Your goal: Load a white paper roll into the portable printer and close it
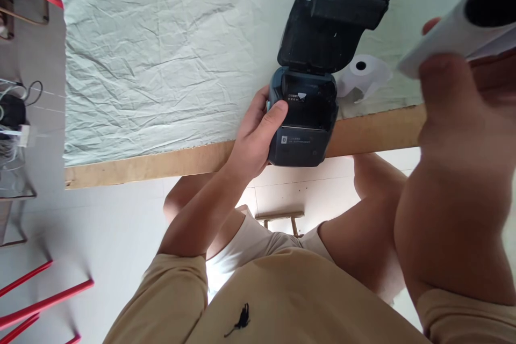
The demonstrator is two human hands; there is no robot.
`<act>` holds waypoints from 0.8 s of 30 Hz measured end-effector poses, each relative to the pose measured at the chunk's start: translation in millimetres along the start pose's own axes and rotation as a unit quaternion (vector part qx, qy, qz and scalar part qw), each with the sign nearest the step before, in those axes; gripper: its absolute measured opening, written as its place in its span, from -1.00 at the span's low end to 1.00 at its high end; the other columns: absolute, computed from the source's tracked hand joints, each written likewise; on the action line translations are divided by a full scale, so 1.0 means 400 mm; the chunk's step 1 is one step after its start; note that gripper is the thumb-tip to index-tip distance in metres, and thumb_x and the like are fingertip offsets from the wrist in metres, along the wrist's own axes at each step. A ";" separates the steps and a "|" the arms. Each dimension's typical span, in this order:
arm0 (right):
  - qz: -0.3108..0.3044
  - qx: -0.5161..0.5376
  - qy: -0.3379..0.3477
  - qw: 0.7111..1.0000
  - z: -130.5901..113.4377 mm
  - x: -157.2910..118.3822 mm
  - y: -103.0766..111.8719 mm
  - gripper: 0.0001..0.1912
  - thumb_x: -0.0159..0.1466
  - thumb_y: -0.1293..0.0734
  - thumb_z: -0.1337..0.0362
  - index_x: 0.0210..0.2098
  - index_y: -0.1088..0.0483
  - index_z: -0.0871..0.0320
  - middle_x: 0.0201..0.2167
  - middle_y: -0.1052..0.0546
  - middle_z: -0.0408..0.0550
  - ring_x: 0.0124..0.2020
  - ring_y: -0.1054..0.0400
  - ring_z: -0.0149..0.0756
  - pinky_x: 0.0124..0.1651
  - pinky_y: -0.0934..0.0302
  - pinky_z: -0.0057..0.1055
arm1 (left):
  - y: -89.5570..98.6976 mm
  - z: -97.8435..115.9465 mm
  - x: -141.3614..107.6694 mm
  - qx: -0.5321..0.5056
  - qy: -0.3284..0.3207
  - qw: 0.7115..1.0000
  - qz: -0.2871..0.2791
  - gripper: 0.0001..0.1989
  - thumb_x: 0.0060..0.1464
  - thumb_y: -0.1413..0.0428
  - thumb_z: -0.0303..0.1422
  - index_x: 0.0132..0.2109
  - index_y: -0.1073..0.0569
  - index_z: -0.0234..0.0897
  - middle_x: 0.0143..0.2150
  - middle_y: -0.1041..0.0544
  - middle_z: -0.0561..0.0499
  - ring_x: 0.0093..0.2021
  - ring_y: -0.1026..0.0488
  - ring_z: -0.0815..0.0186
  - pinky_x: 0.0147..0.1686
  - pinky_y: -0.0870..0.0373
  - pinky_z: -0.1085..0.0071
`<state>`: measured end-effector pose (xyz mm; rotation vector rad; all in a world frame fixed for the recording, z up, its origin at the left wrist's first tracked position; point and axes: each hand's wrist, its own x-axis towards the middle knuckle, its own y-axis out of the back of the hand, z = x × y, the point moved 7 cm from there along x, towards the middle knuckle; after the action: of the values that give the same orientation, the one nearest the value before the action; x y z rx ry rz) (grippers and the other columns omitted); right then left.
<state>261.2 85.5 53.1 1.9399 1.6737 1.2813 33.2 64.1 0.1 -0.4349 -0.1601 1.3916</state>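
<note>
A dark label printer (302,145) is at the table's front edge, its lid (330,21) swung up and its paper bay showing no roll. My left hand (258,140) grips the printer's left side, thumb over the rim of the bay. At the upper right, close to the camera, my right hand (455,86) holds a large white paper roll (447,37) with a dark core; the hand is somewhat blurred. A smaller white roll (371,78) with a loose paper end lies on the cloth, just right of the printer.
A wrinkled pale green cloth (161,54) covers the table, whose wooden front edge (149,166) shows. Cables and a black object (12,113) are at the far left. Red legs (48,301) stand at the lower left. A small wooden stool (280,216) is beneath the table edge.
</note>
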 end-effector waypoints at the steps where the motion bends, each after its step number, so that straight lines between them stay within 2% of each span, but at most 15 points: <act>1: -0.008 0.000 0.009 1.000 -0.035 -0.010 -0.009 -0.66 0.51 -0.45 0.13 0.25 -0.49 -0.10 0.14 -0.65 0.05 0.30 -0.55 0.05 0.17 -0.56 -0.06 | 0.003 -0.001 0.001 0.004 -0.003 1.000 -0.001 -0.54 0.35 -0.32 0.11 0.15 -0.56 -0.09 0.02 -0.73 -0.03 0.37 -0.67 -0.03 0.14 -0.73 0.14; 4: -0.033 0.002 0.040 0.999 -0.113 -0.032 -0.036 -0.67 0.50 -0.46 0.12 0.23 -0.50 -0.09 0.06 -0.71 -0.02 0.23 -0.62 0.00 0.15 -0.58 -0.09 | 0.009 0.001 0.005 0.020 -0.019 1.000 -0.011 -0.49 0.31 -0.35 0.12 0.18 -0.56 -0.09 0.00 -0.73 -0.04 0.22 -0.73 -0.01 0.03 -0.73 0.15; 8: -0.037 -0.006 0.089 0.995 -0.153 -0.031 -0.050 -0.82 0.50 -0.46 0.19 0.08 -0.53 -0.06 -0.05 -0.76 -0.12 0.04 -0.71 -0.07 0.11 -0.59 -0.09 | 0.010 0.000 0.005 0.028 -0.017 0.999 -0.023 -0.45 0.28 -0.36 0.18 0.17 -0.56 -0.07 -0.02 -0.73 -0.02 0.12 -0.75 0.02 -0.01 -0.73 0.17; 11: 0.009 -0.003 0.134 0.991 -0.167 -0.026 -0.042 -0.89 0.46 -0.47 0.31 -0.06 -0.54 -0.04 -0.09 -0.79 -0.16 -0.10 -0.73 -0.12 0.03 -0.57 -0.10 | 0.005 -0.001 0.001 0.013 -0.005 0.999 -0.029 -0.47 0.26 -0.39 0.15 0.16 -0.59 -0.05 -0.01 -0.72 -0.01 0.15 -0.73 0.02 0.05 -0.73 0.15; 16: 0.053 0.031 0.194 0.979 -0.193 -0.033 -0.046 -0.80 0.40 -0.45 0.47 -0.20 -0.54 -0.01 -0.12 -0.82 -0.20 -0.12 -0.77 -0.15 -0.10 -0.53 -0.17 | 0.000 0.004 -0.006 -0.008 -0.008 1.000 -0.017 -0.52 0.30 -0.39 0.10 0.14 -0.62 -0.09 -0.01 -0.69 0.01 0.36 -0.65 -0.08 0.21 -0.70 0.07; 20: 0.102 0.051 0.206 0.972 -0.211 -0.052 -0.039 -0.85 0.41 -0.48 0.40 -0.25 -0.53 0.02 -0.26 -0.79 -0.21 -0.15 -0.77 -0.09 -0.12 -0.50 -0.12 | 0.000 0.009 -0.002 -0.021 -0.026 0.998 -0.044 -0.55 0.35 -0.34 0.10 0.10 -0.62 -0.13 0.02 -0.71 -0.02 0.30 -0.68 -0.02 0.24 -0.68 0.10; 24: 0.057 0.074 0.221 0.971 -0.229 -0.078 -0.055 -0.90 0.47 -0.48 0.24 -0.21 -0.54 -0.01 -0.23 -0.79 -0.26 -0.03 -0.76 -0.08 0.02 -0.46 -0.06 | 0.011 0.008 0.003 0.002 -0.036 0.995 -0.095 -0.51 0.33 -0.34 0.11 0.16 -0.62 -0.11 0.05 -0.74 -0.04 0.13 -0.70 0.07 0.12 -0.68 0.22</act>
<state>179.5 34.0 76.3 1.9595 1.9281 1.7860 28.1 66.2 0.9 -0.3564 -0.2505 1.2202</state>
